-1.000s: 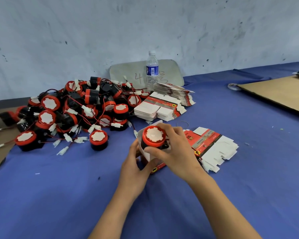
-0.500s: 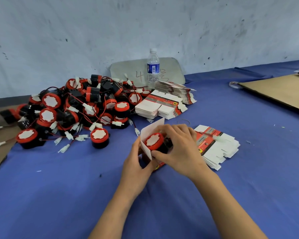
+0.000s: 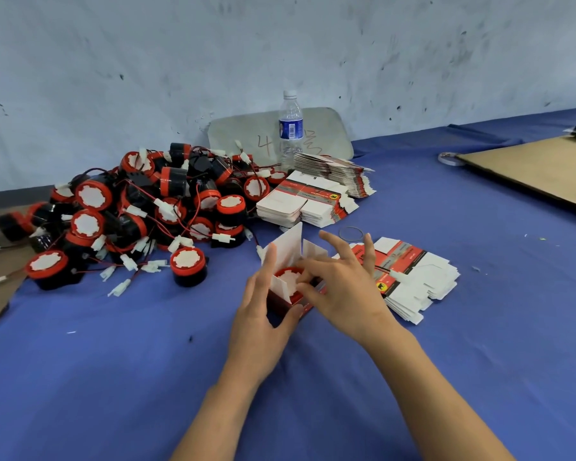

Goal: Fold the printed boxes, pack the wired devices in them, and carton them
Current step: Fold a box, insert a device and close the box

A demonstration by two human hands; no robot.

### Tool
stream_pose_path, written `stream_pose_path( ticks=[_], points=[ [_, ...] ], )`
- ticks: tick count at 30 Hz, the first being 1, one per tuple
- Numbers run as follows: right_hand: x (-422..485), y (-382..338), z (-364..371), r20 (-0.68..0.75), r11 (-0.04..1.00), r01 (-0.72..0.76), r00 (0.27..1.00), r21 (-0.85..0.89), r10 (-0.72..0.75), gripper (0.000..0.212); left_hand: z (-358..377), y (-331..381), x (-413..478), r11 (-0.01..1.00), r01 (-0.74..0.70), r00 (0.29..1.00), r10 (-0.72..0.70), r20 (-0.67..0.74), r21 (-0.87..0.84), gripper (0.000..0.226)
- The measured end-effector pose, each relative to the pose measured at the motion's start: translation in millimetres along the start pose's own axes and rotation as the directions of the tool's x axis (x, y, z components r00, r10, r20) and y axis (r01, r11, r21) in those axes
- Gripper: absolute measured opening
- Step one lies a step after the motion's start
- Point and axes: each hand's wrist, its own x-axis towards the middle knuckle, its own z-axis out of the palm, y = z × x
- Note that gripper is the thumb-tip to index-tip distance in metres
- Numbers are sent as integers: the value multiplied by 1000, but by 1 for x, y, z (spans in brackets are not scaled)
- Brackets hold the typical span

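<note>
A small red printed box [image 3: 288, 261] stands on the blue cloth with its white top flaps up. A red-capped black wired device [image 3: 288, 277] sits inside it, only its top showing. My left hand [image 3: 263, 311] holds the box between thumb and fingers on its left side. Above the box's right side, my right hand [image 3: 343, 287] presses the device with thumb and forefinger while its other fingers spread. The device's wire and white connector [image 3: 396, 273] trail right over a stack of flat boxes [image 3: 419, 284].
A heap of red-and-black wired devices [image 3: 153, 214] lies at the left. More flat box stacks [image 3: 313, 201] sit behind, near a water bottle [image 3: 290, 128] and a grey board. Brown cardboard [image 3: 529, 168] and a tape roll [image 3: 448, 158] lie at the right.
The device has gone from my right hand's grip above the box down into the box. My right fingers have spread apart. The left hand stayed on the box.
</note>
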Motion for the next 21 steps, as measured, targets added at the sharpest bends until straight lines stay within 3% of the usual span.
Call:
stream_pose_path(
  ticks=[4,7,9,12,15,21],
  points=[
    [-2,1,-3,-75,993,18,997,116,-9,14,2,1,-2,980,-115,992,122,-33,165,51],
    [1,15,-15,-184,981,-140,969,137,164,35,4,3,-5,951,-141,978,177,-112,276,33],
    [2,28,-24,-113,948,-301,943,100,312,41,4,7,-5,951,-140,971,186,-147,276,29],
    [0,37,-31,54,889,-423,906,176,421,29,3,11,-4,949,-150,965,201,-166,278,32],
    [1,32,-35,44,896,-342,938,281,344,11,4,11,-4,946,-139,972,188,-142,294,37],
    [1,1,-33,-78,968,-81,992,238,102,21,11,9,-5,934,-142,975,189,-117,327,30]
  ],
)
